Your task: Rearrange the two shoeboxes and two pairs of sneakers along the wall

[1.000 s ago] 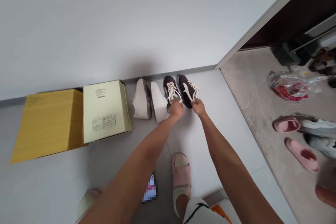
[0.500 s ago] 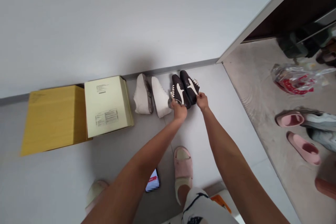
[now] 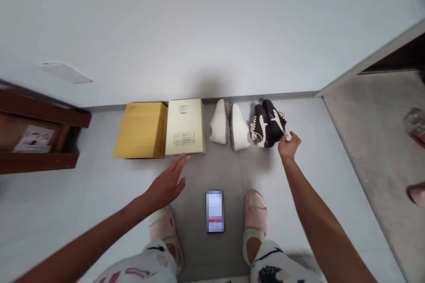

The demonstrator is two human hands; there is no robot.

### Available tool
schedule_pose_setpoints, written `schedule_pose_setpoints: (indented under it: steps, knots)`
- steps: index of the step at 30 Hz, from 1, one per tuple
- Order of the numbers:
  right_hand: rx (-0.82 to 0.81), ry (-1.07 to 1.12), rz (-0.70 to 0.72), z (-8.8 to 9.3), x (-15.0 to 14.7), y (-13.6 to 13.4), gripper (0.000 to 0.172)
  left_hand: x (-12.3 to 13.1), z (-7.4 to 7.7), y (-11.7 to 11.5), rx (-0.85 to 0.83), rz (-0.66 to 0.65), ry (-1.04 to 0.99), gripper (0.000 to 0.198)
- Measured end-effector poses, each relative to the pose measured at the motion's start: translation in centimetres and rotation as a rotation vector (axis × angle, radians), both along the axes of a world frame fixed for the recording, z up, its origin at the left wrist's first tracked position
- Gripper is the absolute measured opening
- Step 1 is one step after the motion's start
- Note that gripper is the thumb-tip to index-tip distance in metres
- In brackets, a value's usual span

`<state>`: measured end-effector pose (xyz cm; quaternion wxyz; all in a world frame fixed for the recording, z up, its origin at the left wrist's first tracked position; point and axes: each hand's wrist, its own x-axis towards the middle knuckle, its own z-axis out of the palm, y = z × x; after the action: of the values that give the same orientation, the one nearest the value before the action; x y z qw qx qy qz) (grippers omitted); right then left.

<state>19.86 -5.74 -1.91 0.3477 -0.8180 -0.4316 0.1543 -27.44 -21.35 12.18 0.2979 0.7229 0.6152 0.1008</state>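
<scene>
My left hand (image 3: 171,180) is open with its fingers apart, its fingertips by the front edge of a pale yellow shoe box (image 3: 185,126). A darker yellow box (image 3: 141,130) stands against the pale one. Just in front of the dark brown sneakers (image 3: 262,126) is my right hand (image 3: 289,145), thumb and fingers apart, at the near end of the right shoe. Those sneakers have cream stripes and laces and lie on their sides. Between them and the boxes is a pair of white shoes (image 3: 219,121), also tipped on their sides.
A phone (image 3: 215,211) lies on the grey floor between my feet, which wear pink slippers (image 3: 255,208). The wall (image 3: 206,31) runs behind the row. Wooden furniture (image 3: 40,128) stands at the left. A doorway opens at the right, with a pink shoe (image 3: 416,195) beyond.
My left hand has let go of the left dark sneaker and moved left to the pale box. My right hand stays by the dark sneakers, its grip loosened. The view has shifted left.
</scene>
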Motion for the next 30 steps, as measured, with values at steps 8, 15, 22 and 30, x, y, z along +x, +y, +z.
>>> schedule_pose_setpoints:
  steps: [8,15,22,30]
  knots:
    - [0.019,0.044,0.561,6.7,-8.2,-3.5,0.04,-9.1,0.4,-14.0,0.054,0.925,-0.154,0.066]
    - [-0.329,-0.301,1.48,12.7,-25.8,-10.6,0.033,-14.1,-3.4,-11.6,0.078,0.559,-0.067,0.061]
    - [-0.317,-0.65,1.402,8.9,-40.7,-6.1,0.065,-24.7,-10.6,1.0,0.104,0.57,0.187,0.109]
    - [-0.356,-0.656,1.297,2.8,-42.3,-3.7,0.09,-25.5,-13.1,3.5,0.012,0.432,0.199,0.118]
